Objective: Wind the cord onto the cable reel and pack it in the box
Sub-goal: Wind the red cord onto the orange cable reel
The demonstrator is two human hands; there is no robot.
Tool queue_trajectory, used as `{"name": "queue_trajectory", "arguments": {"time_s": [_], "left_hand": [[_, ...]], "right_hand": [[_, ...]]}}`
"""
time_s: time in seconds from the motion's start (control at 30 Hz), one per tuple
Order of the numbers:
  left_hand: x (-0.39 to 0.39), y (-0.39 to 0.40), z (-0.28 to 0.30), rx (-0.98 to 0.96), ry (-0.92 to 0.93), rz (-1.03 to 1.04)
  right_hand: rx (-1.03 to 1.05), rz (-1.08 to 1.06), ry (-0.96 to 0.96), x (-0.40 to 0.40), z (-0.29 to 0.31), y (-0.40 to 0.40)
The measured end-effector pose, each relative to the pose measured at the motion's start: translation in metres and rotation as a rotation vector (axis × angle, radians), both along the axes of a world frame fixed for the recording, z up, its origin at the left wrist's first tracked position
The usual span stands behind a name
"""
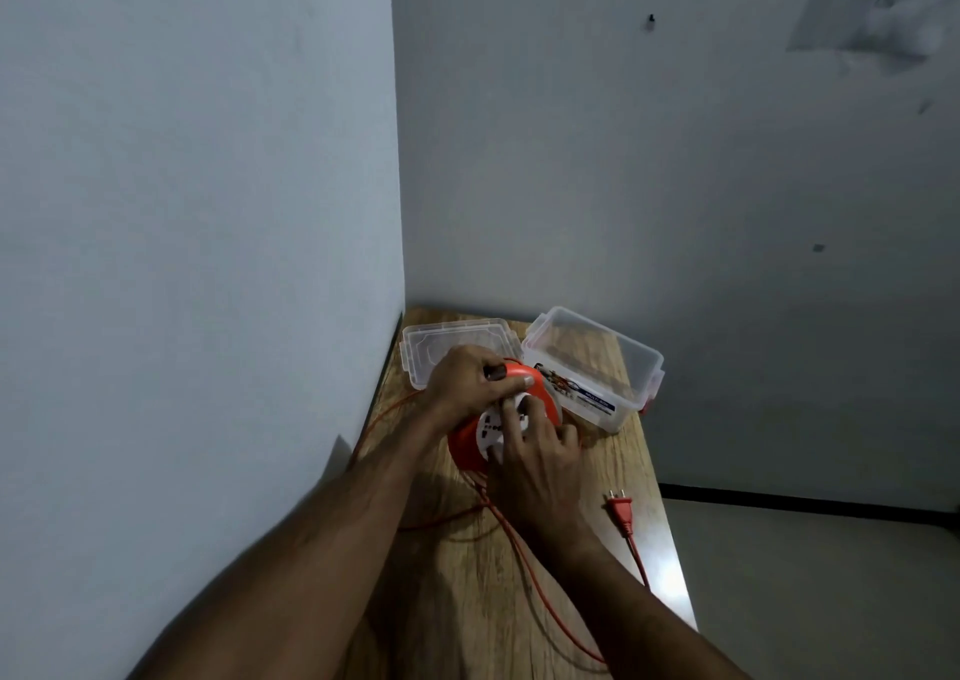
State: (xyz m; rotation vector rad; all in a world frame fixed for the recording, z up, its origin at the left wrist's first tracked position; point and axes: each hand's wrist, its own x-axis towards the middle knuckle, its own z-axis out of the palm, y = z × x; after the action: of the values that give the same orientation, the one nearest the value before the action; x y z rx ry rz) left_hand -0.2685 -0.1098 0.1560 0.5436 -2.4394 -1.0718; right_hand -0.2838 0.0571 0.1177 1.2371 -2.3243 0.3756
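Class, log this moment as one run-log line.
left hand: grips reel rim | right hand: fingers on reel face | cord: loose on table | plug: lying free | box: open, empty

glossy orange plastic reel (465, 445), clear smooth plastic box (592, 367) and lid (423, 349), matt wood-grain table (467, 575)

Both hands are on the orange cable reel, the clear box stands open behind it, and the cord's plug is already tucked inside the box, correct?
Not quite. The plug lies on the wooden table, to the right of the right hand, not in the box. The head view shows this. The rest holds: both hands are on the cable reel, and the box stands open behind it.
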Motion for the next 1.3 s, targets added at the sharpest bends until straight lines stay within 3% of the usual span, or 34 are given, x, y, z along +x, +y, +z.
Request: {"name": "queue_trajectory", "arguments": {"time_s": [0.13,0.27,0.4,0.53,0.6,0.7,0.87,0.93,1.0,1.07,1.13,1.2,1.3], "left_hand": [[0.0,0.0,0.003,-0.042,0.01,0.008],[0.003,0.003,0.003,-0.093,0.01,0.001],[0.002,0.005,0.001,-0.043,0.058,0.025],[-0.001,0.013,0.0,-0.063,0.149,0.091],[-0.001,0.016,-0.002,-0.089,0.165,0.103],[-0.001,0.017,-0.003,-0.106,0.146,0.102],[-0.001,0.012,-0.003,-0.088,0.099,0.08],[-0.001,0.007,-0.004,-0.044,0.11,0.04],[0.001,0.003,-0.005,-0.015,0.121,0.031],[0.002,0.001,-0.006,-0.006,0.105,0.038],[0.002,-0.001,-0.005,0.018,0.083,0.025],[0.002,-0.002,-0.003,0.028,0.074,0.005],[0.001,0.001,0.001,0.018,0.044,-0.01]], "right_hand": [[-0.055,0.043,-0.063,-0.006,0.004,-0.001],[-0.144,0.106,-0.307,-0.012,0.008,-0.002],[-0.466,0.026,-0.687,-0.006,0.011,-0.007],[-0.777,-0.321,-1.089,-0.002,0.02,-0.023],[-0.875,-0.507,-1.418,-0.004,0.024,-0.03],[-1.206,-0.63,-1.901,-0.011,0.023,-0.042],[-1.21,-0.563,-2.115,-0.013,0.022,-0.043],[-1.091,-0.544,-1.884,-0.006,0.03,-0.033],[-0.898,-0.38,-1.298,0.002,0.031,-0.022],[-0.659,-0.07,-0.684,0.003,0.026,-0.008],[-0.362,0.169,-0.287,-0.006,0.013,0.002],[-0.089,0.285,-0.028,-0.013,0.006,0.011],[0.039,0.323,0.133,-0.017,0.007,0.02]]}}
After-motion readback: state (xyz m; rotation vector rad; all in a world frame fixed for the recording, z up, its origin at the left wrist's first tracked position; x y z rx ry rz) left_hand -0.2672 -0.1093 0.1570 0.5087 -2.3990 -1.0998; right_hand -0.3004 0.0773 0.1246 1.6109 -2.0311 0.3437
